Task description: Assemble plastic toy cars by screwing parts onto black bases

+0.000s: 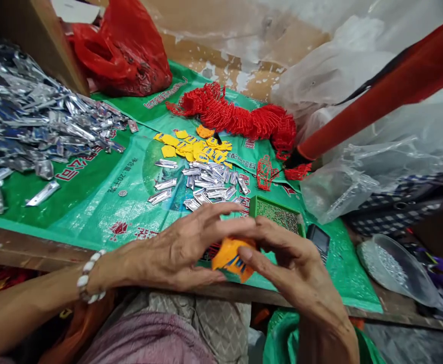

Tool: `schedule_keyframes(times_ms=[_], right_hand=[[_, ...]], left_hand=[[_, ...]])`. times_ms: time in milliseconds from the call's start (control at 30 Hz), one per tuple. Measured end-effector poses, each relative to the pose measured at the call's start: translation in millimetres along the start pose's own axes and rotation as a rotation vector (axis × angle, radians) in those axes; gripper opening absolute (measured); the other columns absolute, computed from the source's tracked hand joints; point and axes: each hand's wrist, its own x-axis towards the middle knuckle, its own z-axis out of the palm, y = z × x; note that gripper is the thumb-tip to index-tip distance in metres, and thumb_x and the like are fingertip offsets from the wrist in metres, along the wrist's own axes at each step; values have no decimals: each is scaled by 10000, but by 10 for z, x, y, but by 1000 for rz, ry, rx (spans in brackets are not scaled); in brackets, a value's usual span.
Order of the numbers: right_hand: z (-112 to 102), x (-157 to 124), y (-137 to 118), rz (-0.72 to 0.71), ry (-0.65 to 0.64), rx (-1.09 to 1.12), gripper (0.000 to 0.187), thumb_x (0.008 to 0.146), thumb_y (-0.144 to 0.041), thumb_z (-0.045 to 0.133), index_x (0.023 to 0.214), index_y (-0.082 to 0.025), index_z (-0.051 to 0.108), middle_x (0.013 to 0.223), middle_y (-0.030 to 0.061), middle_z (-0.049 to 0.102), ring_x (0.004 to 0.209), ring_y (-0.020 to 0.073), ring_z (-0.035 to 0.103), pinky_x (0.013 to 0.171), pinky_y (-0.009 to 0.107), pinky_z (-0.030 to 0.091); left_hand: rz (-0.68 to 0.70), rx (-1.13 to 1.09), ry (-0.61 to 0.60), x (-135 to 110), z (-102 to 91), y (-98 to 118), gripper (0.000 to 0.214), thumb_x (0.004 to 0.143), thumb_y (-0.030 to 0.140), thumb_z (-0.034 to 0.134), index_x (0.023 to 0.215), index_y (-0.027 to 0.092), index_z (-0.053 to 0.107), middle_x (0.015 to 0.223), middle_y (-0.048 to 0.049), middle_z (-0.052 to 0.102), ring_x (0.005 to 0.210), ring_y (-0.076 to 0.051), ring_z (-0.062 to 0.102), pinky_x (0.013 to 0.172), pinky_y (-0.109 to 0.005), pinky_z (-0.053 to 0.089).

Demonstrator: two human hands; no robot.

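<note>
In front of me, near the table's front edge, both hands are at a small orange piece with blue marks [229, 258]. My right hand [297, 268] pinches it, the thumb pressed on its front face and the fingers behind. My left hand [191, 247], with a white bead bracelet at the wrist, curves over its left side, fingers across the top and thumb at the lower edge. Just beyond the hands lies a spread of small silver metal pieces [210, 182]. Behind those are flat yellow pieces with blue marks [193, 146].
A heap of silver pieces [35, 116] covers the left side. At the back are a red bag [130, 50] and bundled red netting [240, 119]. To the right are a green tray of tiny parts [274, 212], a dark phone-like object [318, 240], a clear bowl [396, 273] and a slanting red pole [377, 86].
</note>
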Motion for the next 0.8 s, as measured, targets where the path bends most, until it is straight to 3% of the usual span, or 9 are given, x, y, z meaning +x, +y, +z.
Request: schedule_keyframes(times_ms=[67, 233, 400, 500, 567, 633, 700, 800], right_hand=[[111, 56, -58, 53, -41, 117, 38, 820, -227, 710, 851, -210, 723, 764, -1, 616, 701, 122, 541, 615, 246, 457], [323, 126, -27, 196, 94, 404, 427, 676, -263, 857, 1037, -233, 629, 782, -41, 594, 657, 87, 529, 593, 199, 481], [285, -18, 55, 87, 203, 304, 316, 814, -318, 757, 1119, -285, 681, 916, 0, 657, 792, 115, 630, 720, 237, 547], [309, -92, 40, 35, 137, 283, 347, 797, -339, 785, 1132, -296, 706, 975, 19, 718, 829, 138, 672, 772, 264, 576], [382, -91, 20, 55, 150, 376, 315, 809, -354, 769, 1106, -265, 710, 951, 31, 737, 795, 145, 696, 756, 276, 599], [463, -55, 24, 118, 240, 505, 210, 826, -351, 748, 996, -235, 713, 876, 23, 737, 703, 126, 694, 687, 252, 605], [509, -7, 64, 176, 324, 622, 142, 820, -332, 753, 887, -217, 704, 795, -1, 715, 616, 94, 666, 623, 212, 590], [501, 42, 147, 211, 354, 716, 175, 769, -313, 802, 858, -202, 700, 758, -15, 692, 598, 83, 651, 602, 195, 576]], left_hand=[[54, 44, 18, 10, 1, 93, 657, 938, 103, 553, 1513, 203, 254, 1480, -182, 451, 1435, -260, 407, 1118, -403, 467], [33, 354, 212, -140, 65, 101, 476, 914, 12, 438, 1363, 163, 487, 1213, -136, 666, 1167, -208, 652, 955, -295, 570], [11, 699, 238, -232, -73, 1, 375, 885, 42, 499, 1236, 136, 592, 1092, -150, 718, 989, -247, 716, 871, -348, 595], [53, 846, 249, -169, -96, -28, 326, 874, 39, 499, 1183, 85, 592, 1080, -204, 717, 931, -277, 723, 799, -377, 606], [143, 876, 214, -108, -49, -30, 366, 889, 26, 438, 1226, 63, 575, 1099, -217, 717, 931, -276, 722, 774, -374, 609], [189, 854, 184, -54, 12, -16, 409, 900, 14, 387, 1272, 51, 553, 1139, -222, 708, 974, -277, 709, 785, -381, 608], [161, 775, 141, -21, 40, 15, 425, 900, 15, 394, 1302, 42, 530, 1213, -233, 677, 1075, -290, 672, 856, -414, 595], [68, 578, 7, -5, -20, 76, 438, 928, 74, 463, 1366, 62, 481, 1345, -227, 596, 1236, -296, 577, 1001, -457, 532]])
